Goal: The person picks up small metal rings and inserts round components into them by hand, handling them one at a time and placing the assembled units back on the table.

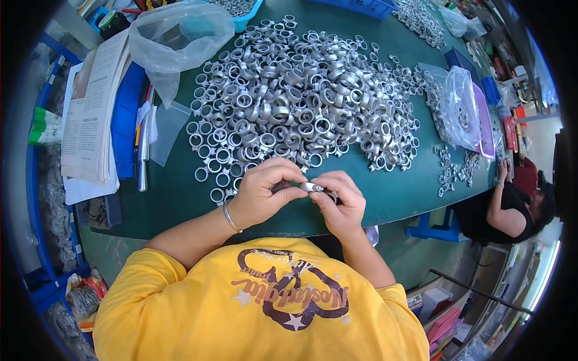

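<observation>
A small silvery metal ring [309, 187] is pinched between the fingertips of both my hands, just above the near edge of the table. My left hand [265, 189], with a bangle at its wrist, grips the ring's left side by thumb and forefinger. From the other side my right hand [343, 204] closes on it; another bit of metal shows by these fingers, partly hidden. Right beyond my hands spreads a big heap of similar metal rings [295, 90], many with a small lug on the outside.
The green table [174, 207] carries a clear plastic bag [180, 42], stacked papers [93, 108] and a blue bin [126, 120] at left. To the right lie another bag [460, 108], a purple tray [481, 120] and smaller ring piles [457, 168]. A person [506, 207] sits at far right near a blue stool [436, 227].
</observation>
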`<state>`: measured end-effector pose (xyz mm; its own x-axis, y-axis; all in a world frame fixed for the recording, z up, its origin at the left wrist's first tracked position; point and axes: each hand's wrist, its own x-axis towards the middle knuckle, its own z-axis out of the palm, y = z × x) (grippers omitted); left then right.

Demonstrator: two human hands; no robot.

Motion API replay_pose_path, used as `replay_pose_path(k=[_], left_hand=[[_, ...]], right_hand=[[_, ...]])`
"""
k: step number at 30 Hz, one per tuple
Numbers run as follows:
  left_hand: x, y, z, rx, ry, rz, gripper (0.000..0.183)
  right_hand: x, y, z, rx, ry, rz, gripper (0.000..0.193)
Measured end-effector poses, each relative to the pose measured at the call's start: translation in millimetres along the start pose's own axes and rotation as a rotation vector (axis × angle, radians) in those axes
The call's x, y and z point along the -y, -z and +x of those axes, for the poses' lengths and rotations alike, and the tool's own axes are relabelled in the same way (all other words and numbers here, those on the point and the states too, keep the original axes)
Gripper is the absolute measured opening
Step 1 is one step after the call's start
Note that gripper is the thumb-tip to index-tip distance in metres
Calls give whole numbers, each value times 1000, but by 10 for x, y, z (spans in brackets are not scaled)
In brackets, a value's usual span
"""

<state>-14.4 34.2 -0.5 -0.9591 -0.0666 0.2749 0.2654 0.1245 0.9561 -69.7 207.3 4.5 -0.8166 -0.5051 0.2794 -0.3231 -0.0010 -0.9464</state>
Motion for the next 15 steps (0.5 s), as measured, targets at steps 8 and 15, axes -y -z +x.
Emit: replay_pose_path(k=[8,15], left_hand=[[45,-8,-11,-3,1,-37,19],[75,-29,-18,-16,-10,-43,18]], right_hand=[[27,-9,17,-24,205,-193,23],[22,-11,17,-44,255,-218,22]])
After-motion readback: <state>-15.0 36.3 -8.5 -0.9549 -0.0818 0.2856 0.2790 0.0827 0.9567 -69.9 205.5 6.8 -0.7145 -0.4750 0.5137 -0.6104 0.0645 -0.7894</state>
